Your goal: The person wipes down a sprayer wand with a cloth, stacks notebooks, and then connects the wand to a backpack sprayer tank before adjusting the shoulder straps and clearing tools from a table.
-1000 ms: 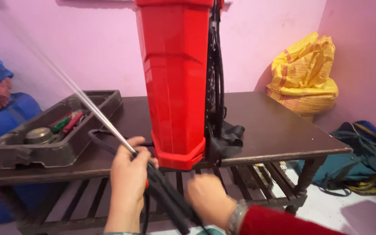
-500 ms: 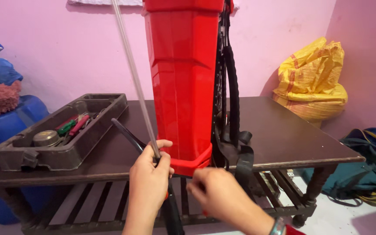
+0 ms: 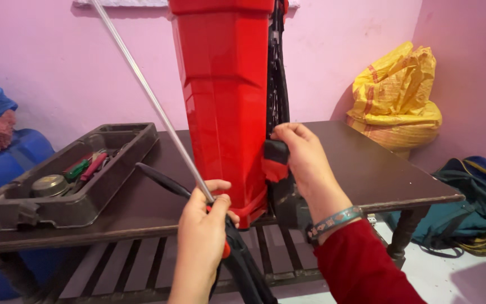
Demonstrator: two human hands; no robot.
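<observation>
The tall red sprayer tank [image 3: 226, 107] stood upright on the dark wooden table [image 3: 367, 174]. In front of it, the left hand [image 3: 202, 242] was closed around the black spray-lance handle [image 3: 229, 256] (its thin metal wand [image 3: 147, 95] slanted up to the left). The right hand [image 3: 305, 160] pinched a black strap pad [image 3: 275, 152] against the tank's right edge; the strap looked handled but not fastened, as far as one could judge. A grey tool tray [image 3: 68, 186] sat left of the tank.

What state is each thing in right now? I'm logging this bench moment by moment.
Red tank: upright on the table.
Spray wand: tilted up to the left, gripped at its handle by the left hand.
Black strap: hanging down the tank's side, its lower end held by the right hand.
Tool tray: open, tools inside.
Yellow sack: crumpled, at the table's far corner.
</observation>
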